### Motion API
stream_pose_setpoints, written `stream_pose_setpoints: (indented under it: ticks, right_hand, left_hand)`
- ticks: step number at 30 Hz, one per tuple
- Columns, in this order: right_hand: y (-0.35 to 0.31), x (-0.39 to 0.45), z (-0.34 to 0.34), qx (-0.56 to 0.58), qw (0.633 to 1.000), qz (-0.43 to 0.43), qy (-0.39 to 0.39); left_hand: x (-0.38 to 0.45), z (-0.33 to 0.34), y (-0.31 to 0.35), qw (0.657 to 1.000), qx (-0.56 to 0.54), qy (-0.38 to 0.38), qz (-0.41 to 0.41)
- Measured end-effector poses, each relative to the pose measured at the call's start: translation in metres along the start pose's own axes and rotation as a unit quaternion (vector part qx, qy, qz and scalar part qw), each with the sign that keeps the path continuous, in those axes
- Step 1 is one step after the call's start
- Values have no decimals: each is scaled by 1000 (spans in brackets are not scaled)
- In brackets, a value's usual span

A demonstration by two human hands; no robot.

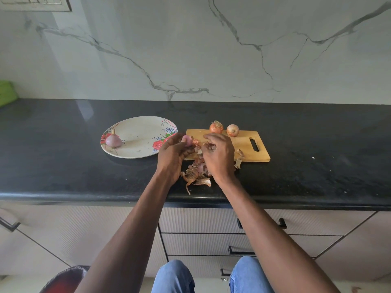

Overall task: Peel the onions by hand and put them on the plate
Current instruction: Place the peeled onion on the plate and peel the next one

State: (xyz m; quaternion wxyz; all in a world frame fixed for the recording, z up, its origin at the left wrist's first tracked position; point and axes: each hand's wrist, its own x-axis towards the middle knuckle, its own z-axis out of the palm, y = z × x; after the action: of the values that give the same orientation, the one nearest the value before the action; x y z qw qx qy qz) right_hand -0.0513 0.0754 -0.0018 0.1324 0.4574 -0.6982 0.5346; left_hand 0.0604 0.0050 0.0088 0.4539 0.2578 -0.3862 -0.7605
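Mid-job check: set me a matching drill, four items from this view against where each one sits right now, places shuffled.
Items:
1. peeled onion
2. half-peeled onion
3. two unpeeled onions
4. loose skins

Places:
A. far edge of the cutting board
B. on the black counter, near its front edge
C. gripped in the left hand
D. left side of the flowered plate

Pairs: 1-D, 2-C, 3-A, 4-B. The right hand pinches skin beside the held onion.
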Motion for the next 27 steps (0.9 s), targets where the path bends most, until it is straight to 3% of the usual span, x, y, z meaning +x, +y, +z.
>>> stream_pose_setpoints:
  ticks: [5, 11, 23, 27]
  right_hand:
    - [0, 1, -2, 92, 994, 28, -44]
    - [-4, 1, -4, 92, 989, 27, -112]
    - [-4, -1, -4, 70, 994, -8, -80]
    - [-2, -1, -7, 105, 993, 54, -21]
  left_hand:
    - [-3, 0, 1, 1000, 1, -15, 5]
    - [-5, 0, 1, 999, 22, -40, 12]
    - [-6, 1, -2, 995, 80, -62, 9]
    - [-4, 0, -5, 993, 91, -71, 7]
